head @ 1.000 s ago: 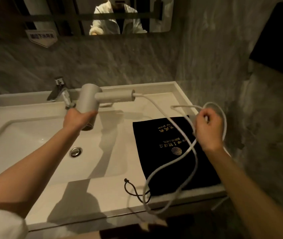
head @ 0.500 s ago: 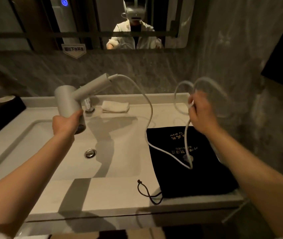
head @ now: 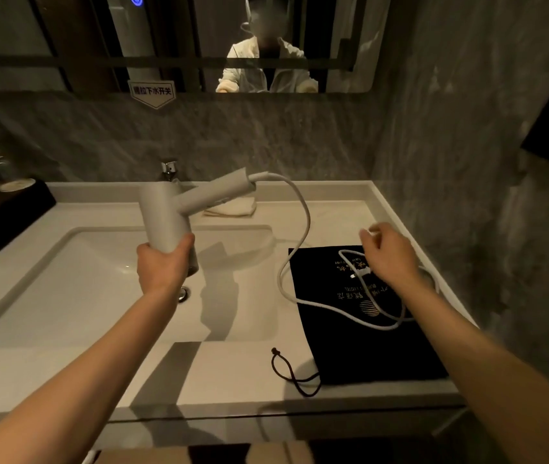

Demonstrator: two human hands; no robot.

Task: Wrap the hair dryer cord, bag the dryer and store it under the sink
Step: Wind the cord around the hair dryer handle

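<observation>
Left hand [head: 162,267] grips the grey T-shaped hair dryer [head: 179,212] above the white basin [head: 65,296], handle aimed up-right. Right hand [head: 388,254], half-curled, pinches nothing visible; white cord [head: 303,226] loops over black drawstring bag [head: 367,346].

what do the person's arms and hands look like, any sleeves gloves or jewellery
Both forearms are bare up to the frame edge. The left hand and right hand wear no gloves, and no rings, watch or bracelets show. No sleeve is visible on either arm directly; in the mirror the person wears a light-coloured long-sleeved top.
</observation>
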